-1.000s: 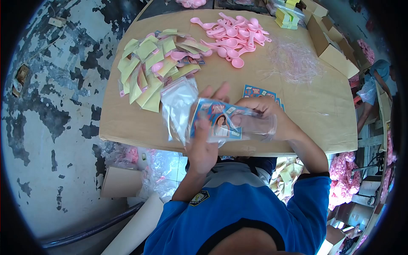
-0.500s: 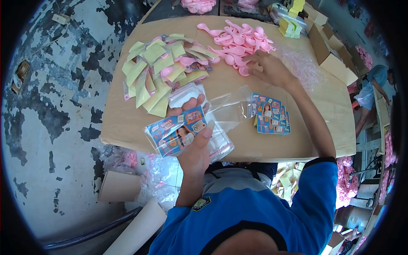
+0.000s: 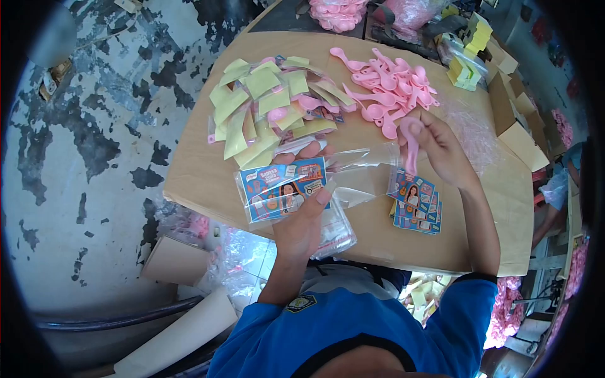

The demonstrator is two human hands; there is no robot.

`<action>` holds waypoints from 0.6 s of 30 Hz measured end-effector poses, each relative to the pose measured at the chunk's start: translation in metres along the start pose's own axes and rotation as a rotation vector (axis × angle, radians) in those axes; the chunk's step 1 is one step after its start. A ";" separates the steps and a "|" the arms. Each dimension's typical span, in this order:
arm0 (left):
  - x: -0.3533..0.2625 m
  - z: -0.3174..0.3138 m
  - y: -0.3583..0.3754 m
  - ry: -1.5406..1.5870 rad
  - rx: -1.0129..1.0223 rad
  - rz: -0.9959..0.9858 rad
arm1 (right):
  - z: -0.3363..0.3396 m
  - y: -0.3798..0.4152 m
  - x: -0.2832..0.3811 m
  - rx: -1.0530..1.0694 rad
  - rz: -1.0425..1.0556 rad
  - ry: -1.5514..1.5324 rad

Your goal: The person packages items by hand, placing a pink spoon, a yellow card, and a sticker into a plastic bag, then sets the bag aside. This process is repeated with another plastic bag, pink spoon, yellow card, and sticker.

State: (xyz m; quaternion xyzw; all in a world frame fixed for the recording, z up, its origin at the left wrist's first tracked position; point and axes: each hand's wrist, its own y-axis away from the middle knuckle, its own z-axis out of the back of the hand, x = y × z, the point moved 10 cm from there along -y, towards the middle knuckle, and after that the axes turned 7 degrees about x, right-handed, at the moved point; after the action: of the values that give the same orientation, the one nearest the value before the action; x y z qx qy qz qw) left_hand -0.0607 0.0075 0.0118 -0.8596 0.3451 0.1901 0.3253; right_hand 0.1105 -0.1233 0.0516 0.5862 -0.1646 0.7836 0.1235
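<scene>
My left hand (image 3: 301, 217) grips a clear plastic bag (image 3: 362, 165) that has a blue printed card (image 3: 274, 188) inside. A stack of clear bags (image 3: 337, 232) lies under the card in the same hand. The bag's open end points right, toward my right hand (image 3: 441, 148), which pinches a pink spoon (image 3: 411, 142) by its bowl end, handle downward. A pile of pink spoons (image 3: 397, 85) lies just beyond that hand. Below the held spoon sit several blue cards (image 3: 417, 205). To the left is a heap of filled packets (image 3: 268, 104) with pale yellow backs.
Brown paper covers the table (image 3: 208, 170). Loose clear plastic (image 3: 469, 135) lies right of the spoons, beside an open cardboard box (image 3: 520, 123). Yellow card stacks (image 3: 466, 69) stand at the back right. A person (image 3: 567, 170) is partly visible at the far right.
My right hand has come back from the spoon pile with one pink spoon, nearing the bag's mouth. My left hand still holds the bag and card. The whole view has shifted slightly.
</scene>
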 end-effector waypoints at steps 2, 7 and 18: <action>-0.001 0.001 0.000 -0.006 -0.023 -0.007 | -0.014 0.005 0.010 0.120 -0.029 0.039; 0.002 0.003 -0.001 0.001 -0.094 0.005 | -0.017 0.015 0.023 0.180 0.053 0.231; 0.027 -0.027 0.013 0.054 -0.071 0.077 | -0.045 0.033 0.056 0.134 0.212 -0.006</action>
State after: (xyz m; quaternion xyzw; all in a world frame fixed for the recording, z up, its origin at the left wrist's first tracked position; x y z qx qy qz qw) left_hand -0.0489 -0.0312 0.0110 -0.8615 0.3795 0.1914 0.2779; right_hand 0.0422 -0.1354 0.0895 0.5748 -0.1735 0.7997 0.0001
